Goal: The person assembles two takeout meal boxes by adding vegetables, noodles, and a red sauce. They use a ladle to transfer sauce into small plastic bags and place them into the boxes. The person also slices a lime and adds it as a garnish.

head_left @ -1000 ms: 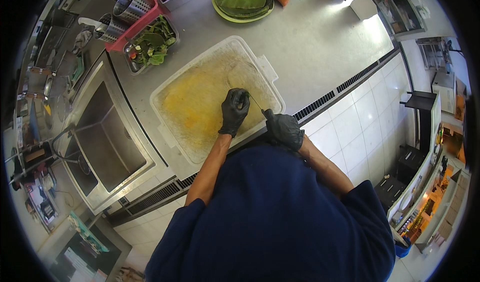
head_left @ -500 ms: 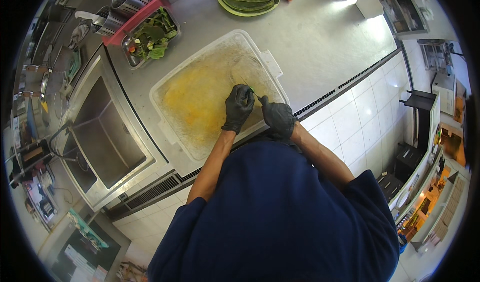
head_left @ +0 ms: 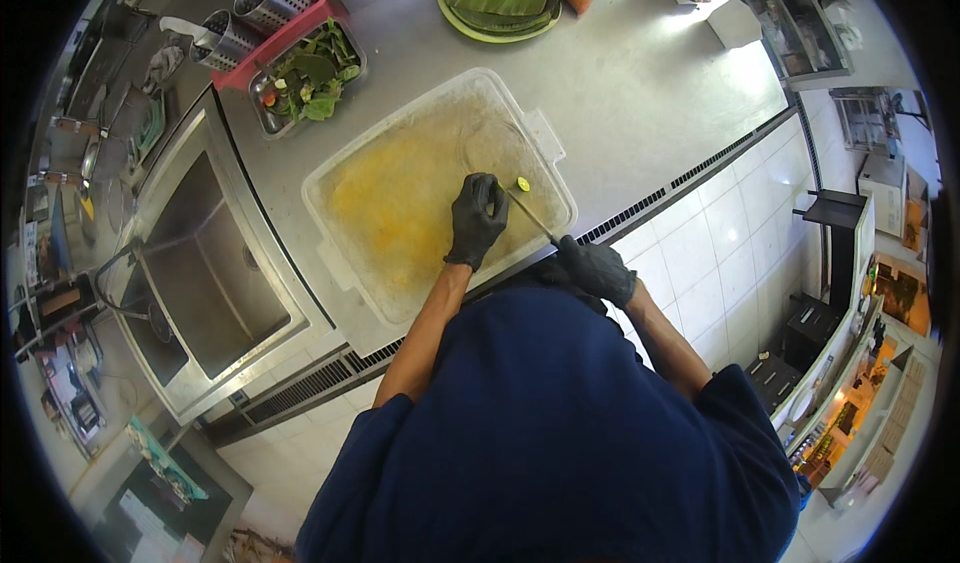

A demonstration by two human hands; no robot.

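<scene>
A worn white cutting board (head_left: 365,153), stained yellow, lies at a slant on the steel counter. Over its right half is my left hand (head_left: 478,221) in a black glove, its fingers curled together; what they hold, if anything, is hidden. My right hand (head_left: 598,271), also in a black glove, is closed round a knife's handle at the board's near right edge. The knife's narrow blade (head_left: 532,217) slants up and left across the board, its tip close to my left fingers. Just beyond the blade sits a small cut lime piece (head_left: 523,184), pale face showing.
A steel sink (head_left: 215,253) is at the left. Behind the board stand a tub of green leaves (head_left: 312,73), a pink tray (head_left: 275,45) with perforated steel holders (head_left: 268,1), and a green plate (head_left: 500,37) stacked with cut leaves. White boxes (head_left: 733,23) stand far right.
My right hand has drawn back toward me and to the right with the knife, baring its blade. The cut lime piece now shows on the board. My left hand has barely moved.
</scene>
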